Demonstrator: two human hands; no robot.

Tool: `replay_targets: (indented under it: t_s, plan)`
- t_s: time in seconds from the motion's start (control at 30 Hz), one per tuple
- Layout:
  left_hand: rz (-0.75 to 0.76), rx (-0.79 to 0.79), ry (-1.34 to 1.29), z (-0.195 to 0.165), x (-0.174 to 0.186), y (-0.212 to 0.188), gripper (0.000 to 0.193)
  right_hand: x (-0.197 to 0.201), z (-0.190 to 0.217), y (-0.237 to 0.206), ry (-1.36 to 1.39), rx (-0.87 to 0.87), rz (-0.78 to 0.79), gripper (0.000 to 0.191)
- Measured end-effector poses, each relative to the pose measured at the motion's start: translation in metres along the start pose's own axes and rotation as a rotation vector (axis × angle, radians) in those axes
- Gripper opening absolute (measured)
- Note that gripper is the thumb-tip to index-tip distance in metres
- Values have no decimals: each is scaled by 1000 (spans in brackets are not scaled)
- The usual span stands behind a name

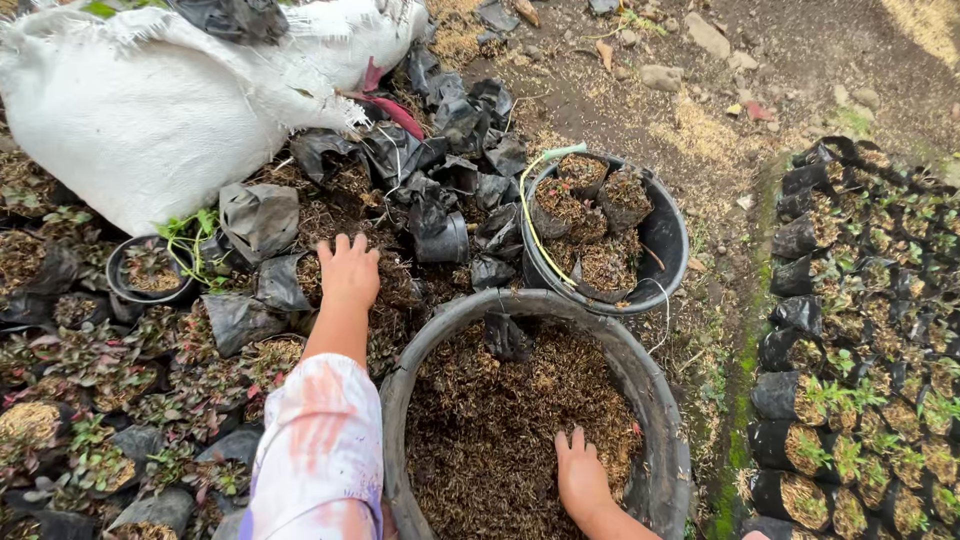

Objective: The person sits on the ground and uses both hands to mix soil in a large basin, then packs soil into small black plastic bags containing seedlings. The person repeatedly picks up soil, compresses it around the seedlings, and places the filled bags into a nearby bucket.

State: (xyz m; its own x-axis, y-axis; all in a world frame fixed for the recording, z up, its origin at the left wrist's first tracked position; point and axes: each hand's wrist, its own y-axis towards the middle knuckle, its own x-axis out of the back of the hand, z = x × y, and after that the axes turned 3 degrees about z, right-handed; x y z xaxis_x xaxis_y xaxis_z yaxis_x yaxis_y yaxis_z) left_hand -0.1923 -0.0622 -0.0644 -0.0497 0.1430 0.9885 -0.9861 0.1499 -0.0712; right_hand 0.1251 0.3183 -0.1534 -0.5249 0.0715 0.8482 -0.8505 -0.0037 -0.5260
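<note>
My left hand [349,270] reaches forward with fingers spread and rests on a small black nursery bag [282,282] filled with brown husk mix, beyond the tub's left rim. My right hand [580,475] lies flat, fingers apart, on the brown husk mix inside a large black rubber tub [655,400] right in front of me. An empty black bag [506,337] lies crumpled at the far side of the tub's mix. A white sleeve with pink stains covers my left arm.
A black bucket [665,235] behind the tub holds several filled bags. Crumpled empty black bags [455,170] are heaped beyond it, beside a big white sack [150,110]. Potted seedlings stand in rows at the right [860,380] and crowd the left [110,400].
</note>
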Motion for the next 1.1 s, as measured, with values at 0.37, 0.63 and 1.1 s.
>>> replay_targets:
  t_s: [0.37, 0.63, 1.1]
  plan:
    - [-270, 46, -414, 49, 6, -8, 17, -13, -2, 2, -28, 30, -89, 64]
    - [-92, 145, -1134, 29, 102, -43, 23, 18, 0, -4, 132, -18, -54, 63]
    - [651, -174, -934, -148, 62, -168, 27, 153, 90, -95, 693, 460, -708, 48]
